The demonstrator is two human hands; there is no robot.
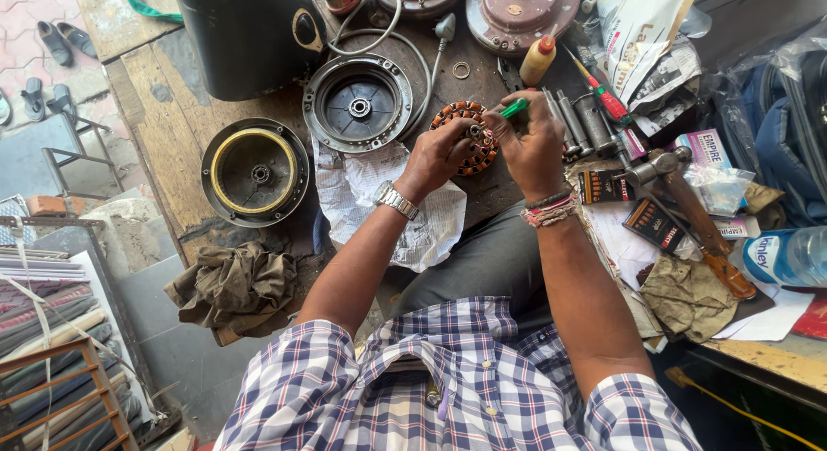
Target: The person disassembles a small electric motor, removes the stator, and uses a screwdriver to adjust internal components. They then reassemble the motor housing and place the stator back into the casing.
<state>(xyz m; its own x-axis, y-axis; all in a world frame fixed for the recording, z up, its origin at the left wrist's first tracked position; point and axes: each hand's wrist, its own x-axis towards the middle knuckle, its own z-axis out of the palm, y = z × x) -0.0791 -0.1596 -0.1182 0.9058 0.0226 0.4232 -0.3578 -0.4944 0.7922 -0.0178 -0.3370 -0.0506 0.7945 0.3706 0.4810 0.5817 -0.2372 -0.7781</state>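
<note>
1. Both bare forearms reach forward from rolled checked sleeves and converge, so the hands meet close together in front of the chest.
2. The left hand (439,155) is turned back-up, fingers curled inward in a pinch at its tips; a metal watch sits on its wrist.
3. The right hand (532,145) is also back-up, knuckles raised, fingers bent down and closed around a slim green-handled tool (514,109); bead and thread bands circle its wrist.
4. The fingertips of both hands nearly touch.
</note>
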